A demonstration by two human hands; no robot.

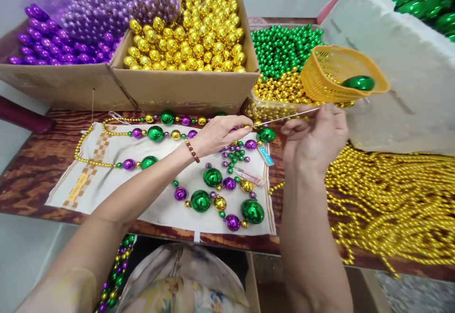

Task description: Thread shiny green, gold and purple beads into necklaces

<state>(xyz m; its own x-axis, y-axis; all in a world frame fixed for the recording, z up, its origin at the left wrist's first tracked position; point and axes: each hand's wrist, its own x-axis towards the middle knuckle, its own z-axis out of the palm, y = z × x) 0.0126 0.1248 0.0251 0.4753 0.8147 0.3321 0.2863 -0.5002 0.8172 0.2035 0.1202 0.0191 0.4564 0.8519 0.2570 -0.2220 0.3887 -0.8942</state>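
My left hand (pixel 222 135) hovers over a white cloth (pixel 106 185), its fingers pinched on the near end of a long thin metal needle (pixel 284 116). My right hand (pixel 314 137) is curled closed around the needle's far end, below a yellow plastic basket (pixel 322 78). Loose green, purple and gold beads (pixel 213 194) lie on the cloth, partly strung. A finished strand of gold, green and purple beads (pixel 142 135) loops across the cloth's far left.
Cardboard boxes of gold balls (pixel 192 33) and purple balls (pixel 46 47) stand at the back. Green beads (pixel 280 47) fill a tray. A white foam box (pixel 401 66) sits right. Gold bead strands (pixel 391 204) pile on the wooden table (pixel 31 170).
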